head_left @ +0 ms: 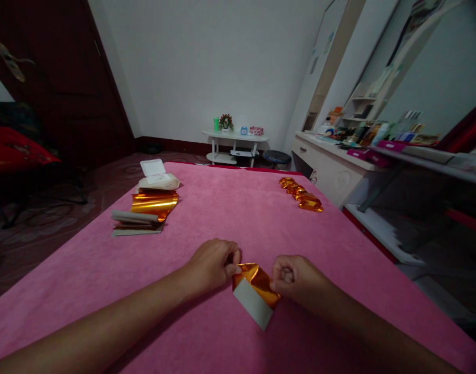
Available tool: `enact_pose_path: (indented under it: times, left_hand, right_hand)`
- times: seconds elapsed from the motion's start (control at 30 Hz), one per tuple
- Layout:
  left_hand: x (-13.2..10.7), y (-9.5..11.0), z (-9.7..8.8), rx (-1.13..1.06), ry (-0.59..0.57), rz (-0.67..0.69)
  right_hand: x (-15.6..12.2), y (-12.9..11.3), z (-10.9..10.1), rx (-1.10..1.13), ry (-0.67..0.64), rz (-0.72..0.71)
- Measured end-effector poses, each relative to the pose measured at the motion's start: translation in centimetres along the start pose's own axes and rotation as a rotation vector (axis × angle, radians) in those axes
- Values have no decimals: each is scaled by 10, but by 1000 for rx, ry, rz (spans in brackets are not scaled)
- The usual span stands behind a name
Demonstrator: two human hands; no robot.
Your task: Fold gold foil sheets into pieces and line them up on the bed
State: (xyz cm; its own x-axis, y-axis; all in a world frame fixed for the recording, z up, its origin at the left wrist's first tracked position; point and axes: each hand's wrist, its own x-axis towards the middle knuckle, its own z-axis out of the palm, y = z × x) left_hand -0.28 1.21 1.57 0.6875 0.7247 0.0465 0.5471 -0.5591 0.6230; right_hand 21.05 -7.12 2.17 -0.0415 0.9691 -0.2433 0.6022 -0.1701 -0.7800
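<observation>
Between my hands is a partly folded sheet of gold foil paper (257,285), its shiny orange-gold side above and a pale grey flap towards me. My left hand (216,262) pinches its upper left corner between thumb and fingers. At the right edge, my right hand (294,278) holds the sheet with thumb and curled fingers. Several folded gold foil pieces (300,195) lie in a row at the far right of the pink cover. On the left is a stack of gold foil sheets (154,203), with grey-backed folded sheets (136,221) in front of it.
The pink cover (222,208) spreads under everything. An open white box (153,169) sits behind the foil stack. Beyond the far edge stand a small white table (236,136) and a dark round stool (277,157). A dresser (335,156) with bottles is on the right.
</observation>
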Motion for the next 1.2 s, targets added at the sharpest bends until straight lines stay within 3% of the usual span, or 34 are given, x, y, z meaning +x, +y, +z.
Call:
enact_pose_path:
  times: [0.2,0.4,0.47,0.6,0.67,0.8,0.93,1.07,1.2]
  left_hand:
    - [20,-7,-20,-397,-115,-49]
    - [57,-18,-40,-325,-213,71]
    - [66,-23,-37,-253,-246,131]
    - [76,-36,-22,-203,-248,225]
    - [77,-40,-16,-189,-205,252]
    - [66,-38,-15,-87,-80,310]
    - [37,-21,-22,89,50,432]
    - [0,-5,-23,191,-7,507]
    - [-23,-6,-13,241,-7,538]
  right_hand:
    - [-3,-13,27,386,-198,57]
    - [2,-28,42,252,-331,-39]
    - [5,-30,36,113,-221,-130]
    - [16,-27,18,-159,162,-465]
    - [21,-22,14,-242,196,-588]
    - [27,-9,20,-312,123,-687]
    - [28,-1,28,-308,146,-720]
    - [29,2,29,-285,176,-762]
    - [31,5,31,-270,229,-773]
